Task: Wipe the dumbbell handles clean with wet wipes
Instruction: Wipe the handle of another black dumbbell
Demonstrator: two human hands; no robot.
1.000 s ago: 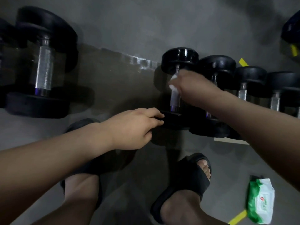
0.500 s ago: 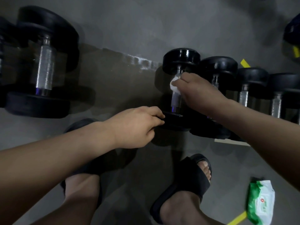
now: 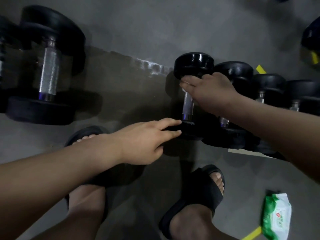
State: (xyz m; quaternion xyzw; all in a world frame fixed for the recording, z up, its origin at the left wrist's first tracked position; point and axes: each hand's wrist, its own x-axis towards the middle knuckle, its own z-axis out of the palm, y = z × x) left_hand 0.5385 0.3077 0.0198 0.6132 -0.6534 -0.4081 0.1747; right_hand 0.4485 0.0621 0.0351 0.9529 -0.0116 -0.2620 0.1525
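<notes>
On the floor [image 3: 138, 23] a row of black dumbbells [image 3: 270, 84] runs off to the right. The one you are working on is the leftmost dumbbell [image 3: 194, 64] of that row, lying mid-scene just beyond your feet. Its long axis runs near to far, with one head toward you and one away.

Your left hand [image 3: 143, 141] reaches in from the left. Its fingers are stretched out and a little apart, resting on the near head and holding nothing. Your right hand [image 3: 213, 90] is the one at the work. It sits hard against the far head, fingers curled down over the bar. The pack of wipes [image 3: 277, 217] lies on the floor at the near right, well apart from both hands.

The metal handle [image 3: 187, 105] shows bare only on the near side of your right hand, between it and the near head. That hand is clamped on the wet wipe [image 3: 183, 83], of which only a pale sliver shows by your fingertips. How far it wraps round the bar is hidden.

This is the relation your next stroke turns on, as I judge it. The uncovered metal lies toward you along the dumbbell's axis, so the wipe should travel straight back toward the near head, while your left hand stops the dumbbell rolling sideways.
</notes>
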